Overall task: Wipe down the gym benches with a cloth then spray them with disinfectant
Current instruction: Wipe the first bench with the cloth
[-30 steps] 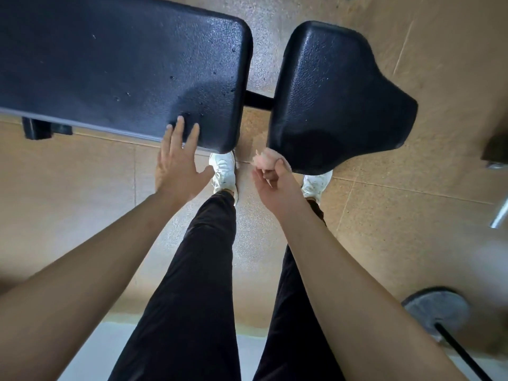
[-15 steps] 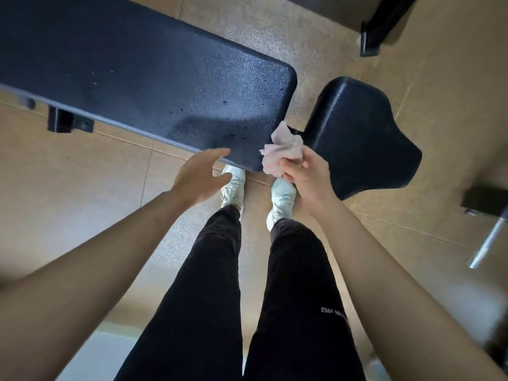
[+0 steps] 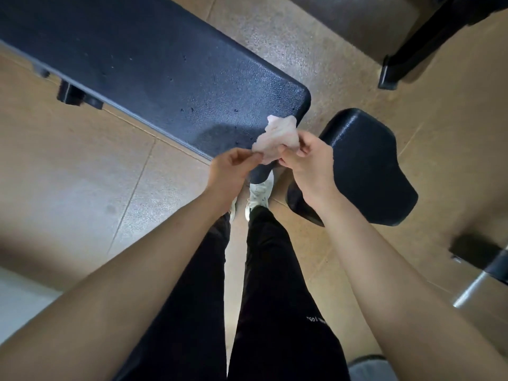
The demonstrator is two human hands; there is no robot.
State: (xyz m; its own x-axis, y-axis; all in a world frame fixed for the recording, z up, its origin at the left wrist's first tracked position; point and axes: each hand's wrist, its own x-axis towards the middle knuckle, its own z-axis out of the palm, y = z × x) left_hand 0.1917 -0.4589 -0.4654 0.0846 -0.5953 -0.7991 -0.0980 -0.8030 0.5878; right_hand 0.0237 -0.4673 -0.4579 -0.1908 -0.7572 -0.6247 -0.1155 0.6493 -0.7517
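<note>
Both your hands pinch the crumpled pink cloth (image 3: 277,136) over the back pad's (image 3: 165,64) near corner: left hand (image 3: 231,169) by its edge, right hand (image 3: 308,166) on a bunch. Risk: wipe w/ it wadded and you'd just smear the specks, or miss the seat pad (image 3: 365,166).

The long bench pad (image 3: 165,64) has a dark cover that looks like vinyl, finely grained, with a soft shine and some small dark specks. The seat pad (image 3: 365,160) has the same grained cover. The cloth (image 3: 277,138) is thin, pale pink, matt and crumpled. The floor (image 3: 68,174) is tan, speckled and slightly glossy. The trousers (image 3: 275,298) are black matt fabric, and the bar (image 3: 478,290) at the right is bare shiny metal
</note>
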